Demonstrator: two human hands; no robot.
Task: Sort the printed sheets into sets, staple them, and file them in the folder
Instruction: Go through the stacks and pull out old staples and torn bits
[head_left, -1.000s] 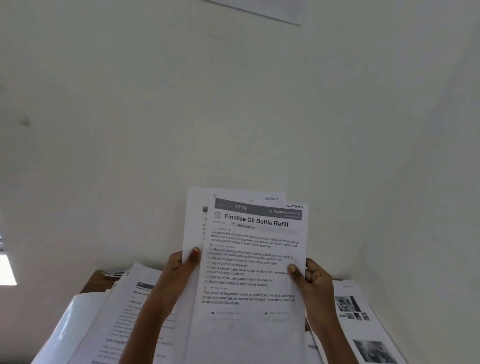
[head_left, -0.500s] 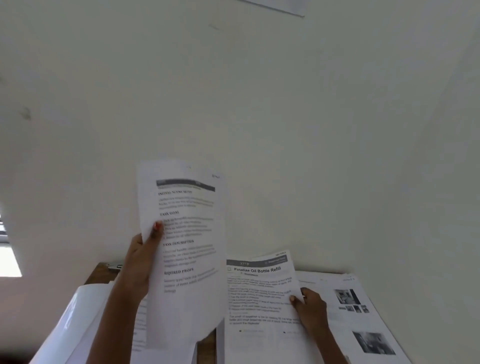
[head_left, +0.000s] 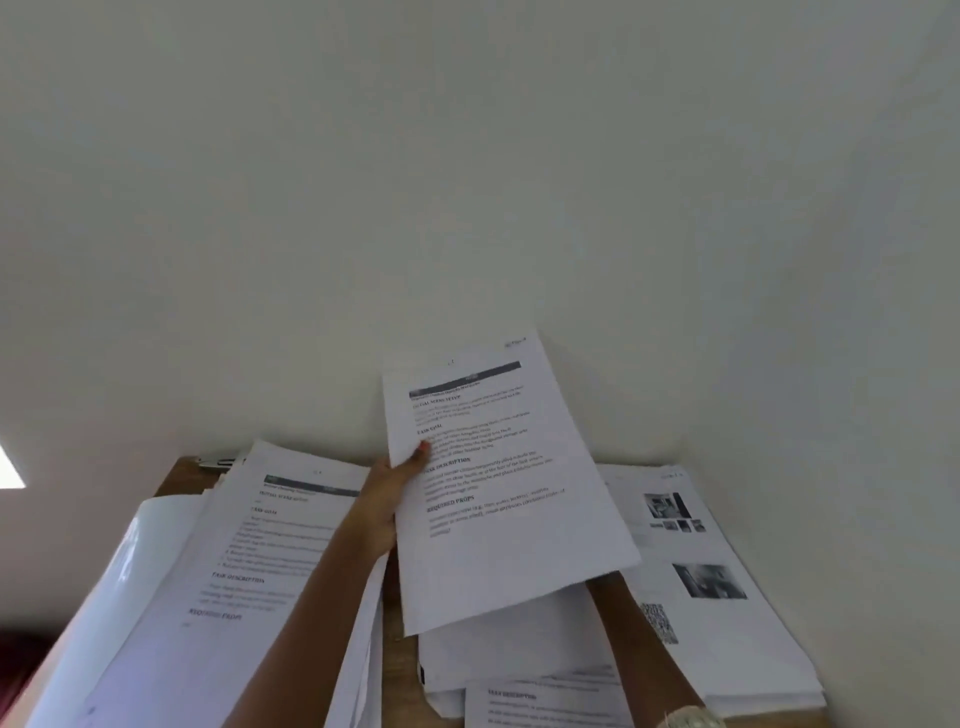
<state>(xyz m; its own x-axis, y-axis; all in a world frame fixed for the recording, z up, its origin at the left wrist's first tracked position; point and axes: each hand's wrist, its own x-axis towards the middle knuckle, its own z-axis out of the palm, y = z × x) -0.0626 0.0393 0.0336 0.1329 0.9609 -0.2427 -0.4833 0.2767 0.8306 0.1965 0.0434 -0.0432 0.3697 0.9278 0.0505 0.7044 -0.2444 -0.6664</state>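
While the left hand (head_left: 387, 493) pinches the white printed sheet with the dark header bar (head_left: 498, 483) at its left edge, thumb on the printed face, the sheet hangs tilted in the air above the middle pile of white paper (head_left: 519, 639). The right hand is hidden under this sheet and only its forearm (head_left: 639, 639) shows, so I cannot tell if it grasps anything. To sort well, I think the heading should first be compared with the left stack of text pages (head_left: 249, 561) and the right stack of pages with photographs (head_left: 696, 551), and the sheet then laid square on the matching one. The glossy white thing at far left (head_left: 104, 582) is perhaps the folder. All rest on the brown wooden surface (head_left: 395, 660).
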